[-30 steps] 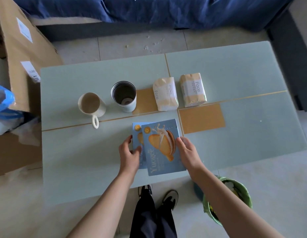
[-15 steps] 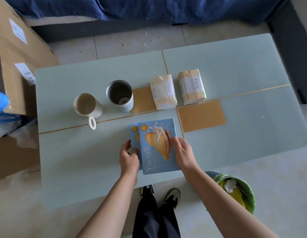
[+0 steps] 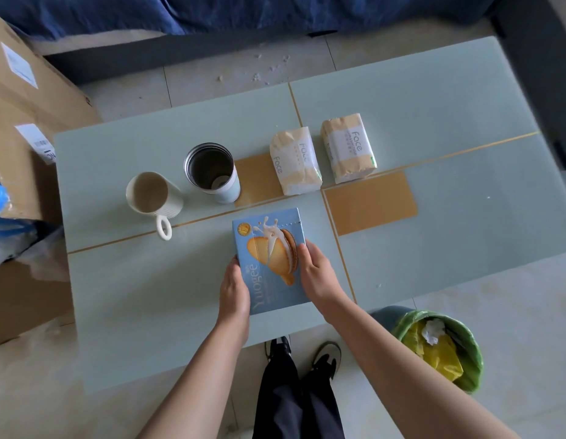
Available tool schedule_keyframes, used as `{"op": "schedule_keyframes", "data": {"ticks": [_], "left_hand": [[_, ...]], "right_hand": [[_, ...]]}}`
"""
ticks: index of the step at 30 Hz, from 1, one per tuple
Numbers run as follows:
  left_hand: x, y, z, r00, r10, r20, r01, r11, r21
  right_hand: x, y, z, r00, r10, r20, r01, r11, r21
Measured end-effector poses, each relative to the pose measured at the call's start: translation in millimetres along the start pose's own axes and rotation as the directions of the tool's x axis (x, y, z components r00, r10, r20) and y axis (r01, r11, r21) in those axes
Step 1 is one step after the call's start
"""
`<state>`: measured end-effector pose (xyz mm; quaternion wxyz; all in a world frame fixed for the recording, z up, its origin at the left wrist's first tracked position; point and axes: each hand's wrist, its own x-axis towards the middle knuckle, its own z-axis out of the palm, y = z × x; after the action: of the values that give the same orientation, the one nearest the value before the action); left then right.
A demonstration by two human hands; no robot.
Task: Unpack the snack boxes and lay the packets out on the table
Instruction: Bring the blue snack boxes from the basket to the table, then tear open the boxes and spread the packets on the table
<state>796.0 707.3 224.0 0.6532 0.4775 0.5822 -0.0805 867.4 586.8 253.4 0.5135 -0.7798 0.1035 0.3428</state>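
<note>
Both hands clasp the blue biscuit box (image 3: 270,261) on the bench (image 3: 133,293): left hand (image 3: 233,288) and right hand (image 3: 316,274) each keep a closed grip on a long edge.

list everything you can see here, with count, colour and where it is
snack box: one seen, blue, table's near middle, held between both hands
tissue packs: two, cream, far middle
steel tumbler: one, silver and pale blue, left of the packs
mug: one, cream, left of the tumbler
table: one, pale green with tan patches
cardboard carton: one, brown, floor at left
bin: one, green liner, floor at right
blue cloth: one, top edge
left hand: grips the box's left edge
right hand: grips its right edge
</note>
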Motion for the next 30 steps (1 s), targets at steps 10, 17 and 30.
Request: {"op": "schedule_keyframes", "data": {"ticks": [10, 17, 30], "left_hand": [[-13.7, 5.1, 3.4, 1.000, -0.001, 0.010, 0.000, 1.000, 0.010], [-10.5, -3.5, -2.5, 0.988, 0.120, -0.101, -0.115, 0.992, 0.054], [-4.2, -24.8, 10.0, 0.731, 0.682, -0.019, -0.660, 0.713, 0.238]], "right_hand": [[0.7, 1.6, 0.5, 1.000, 0.008, 0.022, -0.009, 1.000, 0.025], [5.8, 23.2, -4.6, 0.993, 0.022, 0.113, -0.028, 0.998, 0.051], [13.6, 37.3, -17.2, 0.964, -0.266, 0.026, 0.265, 0.964, 0.033]]}}
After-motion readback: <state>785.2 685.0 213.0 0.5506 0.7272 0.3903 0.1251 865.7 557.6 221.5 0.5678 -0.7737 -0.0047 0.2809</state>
